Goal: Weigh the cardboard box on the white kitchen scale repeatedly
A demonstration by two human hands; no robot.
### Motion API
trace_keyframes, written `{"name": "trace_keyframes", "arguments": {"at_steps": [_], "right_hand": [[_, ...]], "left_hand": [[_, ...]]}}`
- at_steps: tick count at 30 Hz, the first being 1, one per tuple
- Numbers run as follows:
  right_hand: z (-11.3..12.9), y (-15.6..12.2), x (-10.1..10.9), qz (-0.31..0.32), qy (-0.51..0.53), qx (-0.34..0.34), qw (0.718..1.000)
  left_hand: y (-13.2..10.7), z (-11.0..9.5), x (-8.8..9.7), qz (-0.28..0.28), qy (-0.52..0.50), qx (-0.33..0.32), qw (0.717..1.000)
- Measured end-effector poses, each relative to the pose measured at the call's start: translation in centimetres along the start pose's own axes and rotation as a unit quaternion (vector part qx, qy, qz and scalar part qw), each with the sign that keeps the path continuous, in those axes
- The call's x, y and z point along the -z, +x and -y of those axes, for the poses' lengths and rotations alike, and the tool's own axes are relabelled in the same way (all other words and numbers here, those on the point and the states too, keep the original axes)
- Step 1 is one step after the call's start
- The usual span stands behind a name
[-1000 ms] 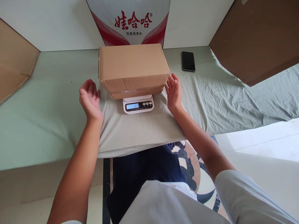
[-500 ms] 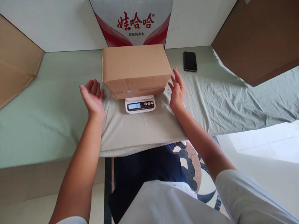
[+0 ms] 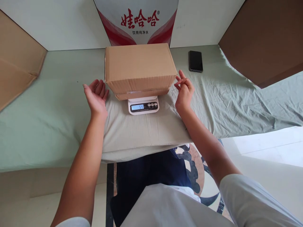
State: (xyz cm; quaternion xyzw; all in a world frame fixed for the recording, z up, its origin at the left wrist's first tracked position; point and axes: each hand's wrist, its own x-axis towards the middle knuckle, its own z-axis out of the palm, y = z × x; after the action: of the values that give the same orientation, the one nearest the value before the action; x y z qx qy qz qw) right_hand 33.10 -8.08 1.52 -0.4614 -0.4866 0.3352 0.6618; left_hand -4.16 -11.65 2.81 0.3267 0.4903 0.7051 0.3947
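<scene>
A brown cardboard box [image 3: 140, 64] rests on a small white digital scale [image 3: 144, 106], overhanging it on both sides. The scale's lit display looks like it reads 54; a decimal point is too small to make out. To the left of the box, my left hand [image 3: 96, 96] lies palm up with fingers loosely spread, holding nothing. My right hand [image 3: 185, 93] is beside the box's right end, its fingers apart and somewhat bent, nothing in them. Whether any fingertip touches the cardboard on that side, I cannot tell.
Green cloth [image 3: 63, 126] covers the surface. A black phone [image 3: 195, 61] lies at the back right. Behind the box stands a red and white printed carton [image 3: 142, 22]. Large cardboard pieces flank the area at left [image 3: 19, 63] and right [image 3: 265, 41].
My right hand has drawn slightly away from the box's right end, and its fingers have bent more. The left hand and the box stay as they were; the view has shifted a little.
</scene>
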Motion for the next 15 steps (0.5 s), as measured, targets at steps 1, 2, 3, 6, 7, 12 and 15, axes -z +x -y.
{"name": "trace_keyframes", "arguments": {"at_steps": [1,2,3,6,7,12,15], "right_hand": [[0.4,-0.1,-0.2,-0.015,0.01,-0.004,1.0],[0.8,-0.2,-0.5,-0.03,0.02,-0.007,0.999],[1.2,-0.3,-0.7,-0.043,0.03,-0.011,0.999],[2.2,-0.5,-1.4,-0.064,0.046,-0.023,0.997],[2.4,-0.5,-1.5,-0.066,0.045,-0.028,0.996],[2.7,-0.5,-1.7,-0.052,0.039,-0.065,0.996],[2.2,-0.4,-1.5,-0.025,0.037,-0.074,0.996]], "left_hand": [[0.0,0.0,0.0,0.0,0.0,0.001,1.0],[0.0,0.0,-0.1,0.001,0.001,0.002,1.0],[0.1,0.0,-0.1,0.001,0.003,0.004,1.0],[0.1,-0.1,-0.3,-0.001,0.004,0.009,1.0],[0.1,-0.1,-0.3,-0.001,0.004,0.01,1.0],[0.1,0.0,-0.1,0.007,0.01,0.009,1.0],[0.2,0.1,-0.2,0.008,0.018,0.011,1.0]]}}
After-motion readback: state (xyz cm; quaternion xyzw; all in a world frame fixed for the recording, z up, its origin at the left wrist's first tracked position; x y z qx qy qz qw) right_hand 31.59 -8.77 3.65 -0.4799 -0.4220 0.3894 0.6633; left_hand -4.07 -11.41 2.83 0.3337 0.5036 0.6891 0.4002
